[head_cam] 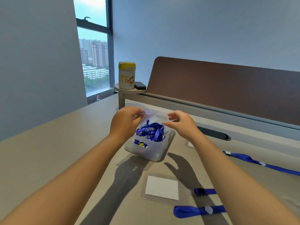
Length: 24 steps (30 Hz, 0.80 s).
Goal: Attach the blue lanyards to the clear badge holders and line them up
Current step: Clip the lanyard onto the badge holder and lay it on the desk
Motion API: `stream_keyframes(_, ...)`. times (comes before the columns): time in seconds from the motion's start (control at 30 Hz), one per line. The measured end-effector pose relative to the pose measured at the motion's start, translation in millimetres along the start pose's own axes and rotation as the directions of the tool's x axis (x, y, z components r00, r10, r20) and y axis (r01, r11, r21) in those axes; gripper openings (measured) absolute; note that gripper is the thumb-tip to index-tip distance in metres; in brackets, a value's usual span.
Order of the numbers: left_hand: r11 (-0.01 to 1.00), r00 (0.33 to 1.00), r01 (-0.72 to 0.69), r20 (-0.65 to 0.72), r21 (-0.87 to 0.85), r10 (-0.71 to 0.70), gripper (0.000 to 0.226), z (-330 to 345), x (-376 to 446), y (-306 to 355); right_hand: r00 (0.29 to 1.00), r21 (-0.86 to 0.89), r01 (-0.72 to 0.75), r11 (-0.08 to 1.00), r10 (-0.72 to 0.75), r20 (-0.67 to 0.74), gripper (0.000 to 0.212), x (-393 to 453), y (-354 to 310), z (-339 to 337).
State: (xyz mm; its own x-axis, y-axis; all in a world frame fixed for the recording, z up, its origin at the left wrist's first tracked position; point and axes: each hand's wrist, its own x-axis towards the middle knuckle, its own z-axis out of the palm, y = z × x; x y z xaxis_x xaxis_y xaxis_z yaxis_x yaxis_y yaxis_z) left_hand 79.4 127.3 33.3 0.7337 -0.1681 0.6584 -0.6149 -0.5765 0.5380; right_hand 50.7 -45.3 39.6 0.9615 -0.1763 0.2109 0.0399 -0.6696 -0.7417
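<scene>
A translucent plastic bin point(151, 151) stands on the table, filled with tangled blue lanyards point(152, 132). Above its far edge my left hand point(125, 122) pinches a clear badge holder point(154, 115) by its left side. My right hand point(180, 122) hovers at the holder's right edge with fingers loosely curled; I cannot see it grip anything. Nearer me lies another clear badge holder with a white card point(162, 187). To its right lie a blue lanyard end with a black clip point(205, 191) and a folded blue lanyard loop point(198, 211).
A third blue lanyard point(259, 163) trails off the right edge, past a small badge holder point(190, 144). A dark cable slot point(212, 133) and a brown partition point(227, 88) lie behind. A yellow-lidded canister point(126, 75) and a black eraser point(140, 85) stand on a side shelf.
</scene>
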Motion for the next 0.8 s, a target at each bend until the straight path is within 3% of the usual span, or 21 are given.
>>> stream_keyframes(0.2,0.986,0.990,-0.117,0.065,-0.121,0.125,0.018,21.4,-44.0,62.8,0.991,-0.021,-0.064,0.998,0.061,-0.123,0.031,-90.1,25.5,-59.9)
stream_keyframes(0.5,0.936,0.910,-0.234,0.282,-0.262,0.306,0.017,106.0,-133.5,171.6,0.897,-0.048,-0.359,0.932,0.330,-0.296,0.029,-233.5,121.3,-137.1)
stream_keyframes(0.67,0.904,0.866,-0.285,0.318,-0.320,0.385,0.019,147.7,-152.6,211.7,0.821,-0.067,-0.481,0.874,0.422,-0.384,0.027,-266.8,165.5,-167.2)
stream_keyframes(0.8,0.907,0.847,-0.289,0.360,-0.307,0.391,0.019,171.0,-152.4,222.5,0.815,-0.188,-0.542,0.819,0.457,-0.357,0.032,-263.7,201.2,-169.4)
